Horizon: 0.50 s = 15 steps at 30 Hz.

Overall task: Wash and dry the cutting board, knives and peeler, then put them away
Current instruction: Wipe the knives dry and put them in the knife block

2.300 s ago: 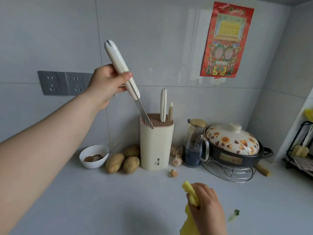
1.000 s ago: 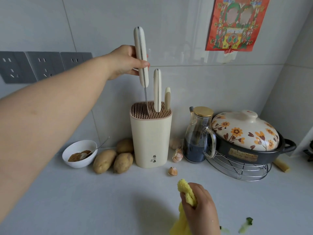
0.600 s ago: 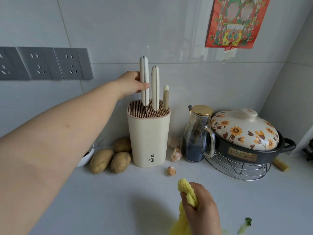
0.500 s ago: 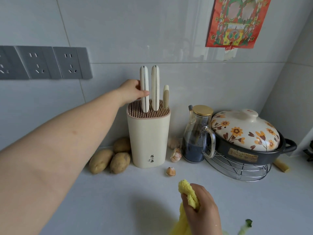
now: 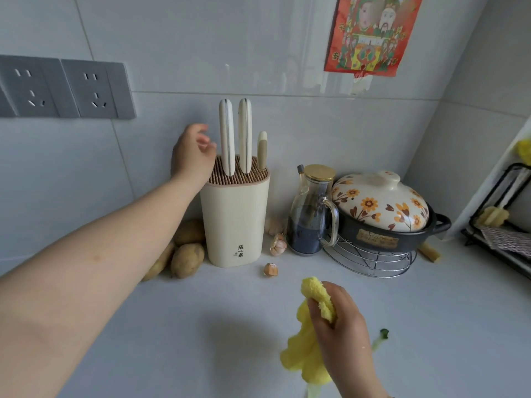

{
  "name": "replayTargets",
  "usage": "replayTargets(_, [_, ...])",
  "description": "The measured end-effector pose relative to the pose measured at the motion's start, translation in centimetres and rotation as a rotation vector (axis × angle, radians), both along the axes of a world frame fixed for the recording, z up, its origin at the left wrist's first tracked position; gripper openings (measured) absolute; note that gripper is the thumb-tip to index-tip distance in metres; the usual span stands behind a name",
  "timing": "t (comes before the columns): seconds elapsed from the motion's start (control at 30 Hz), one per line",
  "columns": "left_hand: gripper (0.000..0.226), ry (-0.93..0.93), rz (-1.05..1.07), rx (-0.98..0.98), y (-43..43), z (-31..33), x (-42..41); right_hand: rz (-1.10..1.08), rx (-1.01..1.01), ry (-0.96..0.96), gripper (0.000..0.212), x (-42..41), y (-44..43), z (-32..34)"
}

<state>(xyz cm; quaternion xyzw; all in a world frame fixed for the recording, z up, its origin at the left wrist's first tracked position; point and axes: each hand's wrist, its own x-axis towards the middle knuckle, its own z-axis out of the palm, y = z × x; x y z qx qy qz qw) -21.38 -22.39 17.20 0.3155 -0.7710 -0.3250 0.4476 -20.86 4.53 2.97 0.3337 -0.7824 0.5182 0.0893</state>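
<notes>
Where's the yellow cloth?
In the head view, the yellow cloth is low, right of centre, gripped in the right hand over the counter, nearer than the knife block.

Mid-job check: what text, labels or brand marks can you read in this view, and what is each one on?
"張小泉": printed vertically, low on the front of the knife block.
Red poster on the wall: characters along its edges, too blurred to read.
Gold label on the black pot: lettering too small to read.
</notes>
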Motion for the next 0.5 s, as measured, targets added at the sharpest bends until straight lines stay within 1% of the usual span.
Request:
replayTargets(0.07, [0.033,0.107,0.004,-0.013,1.9,-0.6,0.9,-0.055,-0.013,-0.025,0.01,0.8,1.7,0.8])
replayTargets(0.1, [0.031,0.145,-0.015,0.0,2.6,-0.7,1.4,-0.067,-0.014,-0.034,0.01,1.1,2.1,1.0])
replayTargets(0.13, [0.03,0.184,-0.081,0.025,4.0,-0.8,1.6,-0.096,-0.025,-0.044,0.009,1.7,3.1,1.3])
replayTargets(0.17, [0.027,0.211,-0.19,0.053,5.9,-1.0,1.4,-0.153,-0.038,-0.052,0.008,2.5,4.4,1.7])
replayTargets(0.23, [0.022,0.247,-0.362,0.116,8.8,-1.4,1.8,-0.182,-0.047,-0.078,0.008,3.6,5.8,2.4])
replayTargets(0.3, [0.017,0.209,-0.589,0.183,14.3,-2.1,1.4,-0.318,-0.083,-0.094,0.011,5.0,9.2,2.9])
replayTargets(0.33, [0.016,0.188,-0.673,0.22,16.8,-2.6,1.6,-0.353,-0.087,-0.111,0.011,5.4,11.0,3.1])
replayTargets(0.4, [0.023,0.155,-0.831,0.298,22.0,-3.6,2.0,-0.441,-0.091,-0.142,0.009,6.3,15.0,3.5])
replayTargets(0.5, [0.028,0.045,-1.005,0.389,29.2,-5.7,2.6,-0.582,-0.092,-0.139,0.019,8.1,21.2,3.7])
